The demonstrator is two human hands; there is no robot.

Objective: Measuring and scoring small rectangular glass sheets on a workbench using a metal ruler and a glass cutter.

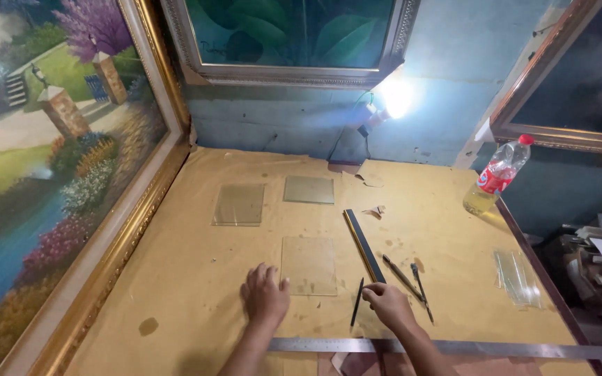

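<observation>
A clear glass pane (309, 265) lies flat on the tan surface (189, 278), near the front and a little left of centre. The left hand (265, 295) rests palm down just beside the pane's lower left corner, fingers spread and holding nothing; whether its fingertips touch the glass edge I cannot tell. The right hand (389, 303) sits to the right of the pane with its fingers curled around a thin dark pen-like tool (357, 302), which slants down toward the surface. Just beyond that hand a black bar with a gold edge (364, 245) runs away at an angle, and two slim dark tools (412, 284) lie beside it. A long steel ruler (468, 347) stretches across the front edge under both forearms. Farther back lie two more glass panes (239, 204) (309, 189). At the right edge are a strip of clear glass (517, 277) and a plastic bottle with a red cap (499, 175). A large landscape painting in a gold frame (50, 174) leans along the left side.
</observation>
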